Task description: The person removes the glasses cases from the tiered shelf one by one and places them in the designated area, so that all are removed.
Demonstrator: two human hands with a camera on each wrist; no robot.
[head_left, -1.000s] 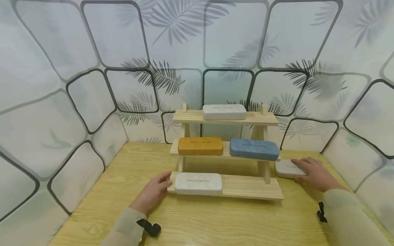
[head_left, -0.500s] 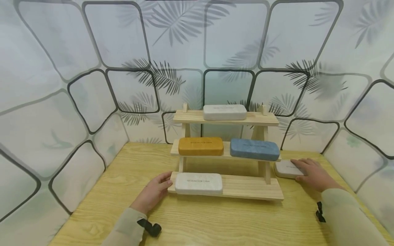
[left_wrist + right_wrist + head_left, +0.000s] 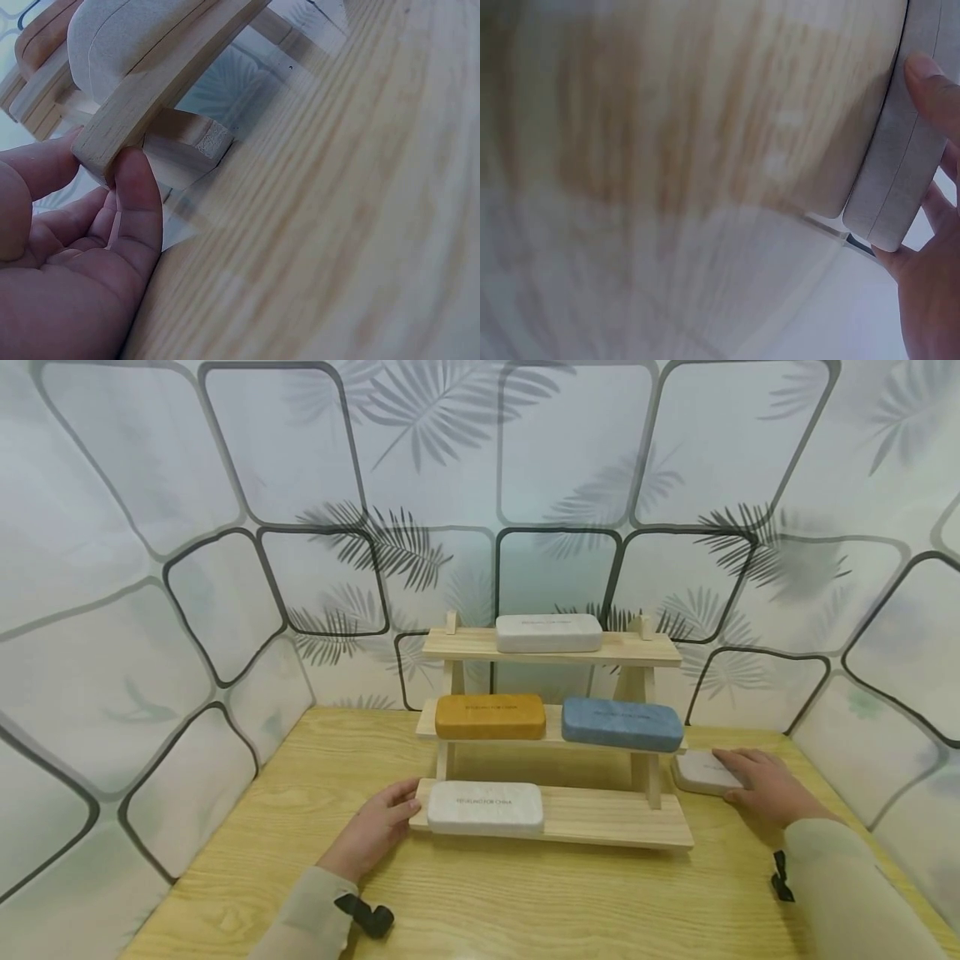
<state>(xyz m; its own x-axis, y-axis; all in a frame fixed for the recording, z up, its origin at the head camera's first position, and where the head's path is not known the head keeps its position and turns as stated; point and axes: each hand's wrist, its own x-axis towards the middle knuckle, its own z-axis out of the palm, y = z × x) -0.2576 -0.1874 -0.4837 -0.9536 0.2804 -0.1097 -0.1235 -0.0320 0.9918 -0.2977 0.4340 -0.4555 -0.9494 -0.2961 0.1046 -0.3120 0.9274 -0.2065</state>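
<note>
A three-tier wooden display stand (image 3: 607,814) stands on the table, bearing several hard glasses cases. My left hand (image 3: 372,828) pinches the left end of its bottom board. In the left wrist view, thumb and fingers clasp the board's end (image 3: 112,135) from both sides. To the right of the stand, my right hand (image 3: 772,789) grips a pale glasses case (image 3: 699,772) lying flat on the table. The right wrist view shows the thumb on one side of this seamed case (image 3: 900,161) and fingers on the other. Part of it is hidden under the hand.
On the bottom tier sits a white case (image 3: 485,807) at left. The middle tier holds an orange case (image 3: 490,717) and a blue case (image 3: 622,724). Another white case (image 3: 548,633) rests on top. Patterned walls (image 3: 420,443) enclose the wooden table (image 3: 525,902).
</note>
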